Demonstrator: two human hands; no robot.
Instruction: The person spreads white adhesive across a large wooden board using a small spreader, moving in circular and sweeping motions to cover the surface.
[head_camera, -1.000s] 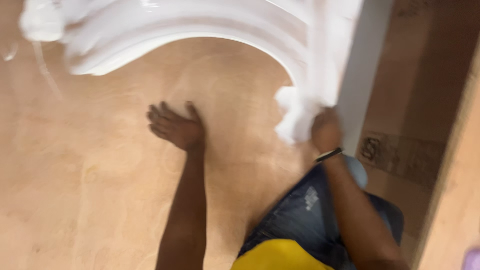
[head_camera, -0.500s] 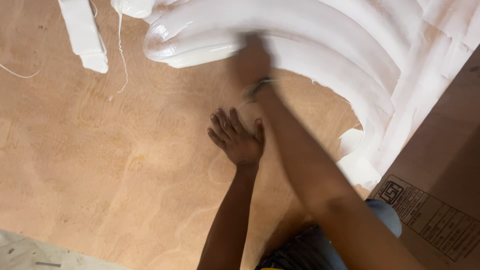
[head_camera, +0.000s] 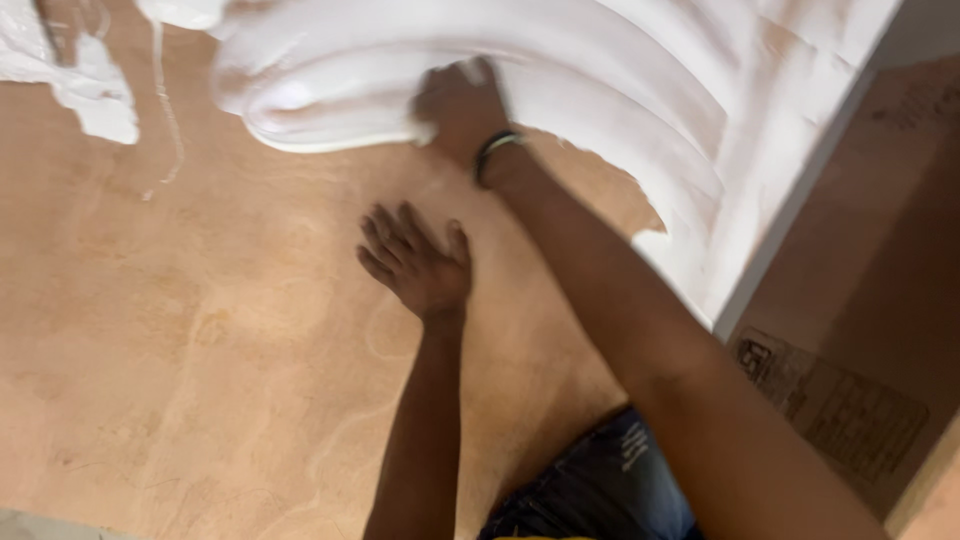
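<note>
1. Where the view starts, nearest the camera, a knee in blue denim (head_camera: 610, 480) shows at the bottom edge, on the near side of the white curved moulding (head_camera: 560, 70); the person kneels or crouches over the work.
2. Left hand (head_camera: 418, 265): flat on the plywood surface (head_camera: 200, 330), fingers spread, palm down, just short of the moulding's inner curve. Grip open, holding nothing; reads as a brace.
3. Right hand (head_camera: 458, 105): farther out, pressed onto the moulding near its rounded left end. A dark band (head_camera: 497, 152) sits on the wrist. Fingers look curled against the white face, perhaps over something small and white; motion blur, so I cannot tell whether the grip is closed on anything.
4. The moulding: a ribbed white arch, lying on the plywood and sweeping from its left end, past the right hand, round to the right, where it meets a straight white edge. Its ribs look smooth and wet or freshly coated.
5. Beyond and left of the moulding: white plaster-like smears (head_camera: 85, 95) and a thin white trail (head_camera: 165, 110) on the plywood.
6. Right of the moulding: brown cardboard (head_camera: 850, 400), flat.
7. Judgement on progress: the arch is fully formed and white throughout; the hand is working the left end, so surface finishing looks under way. How much remains, I cannot judge.
</note>
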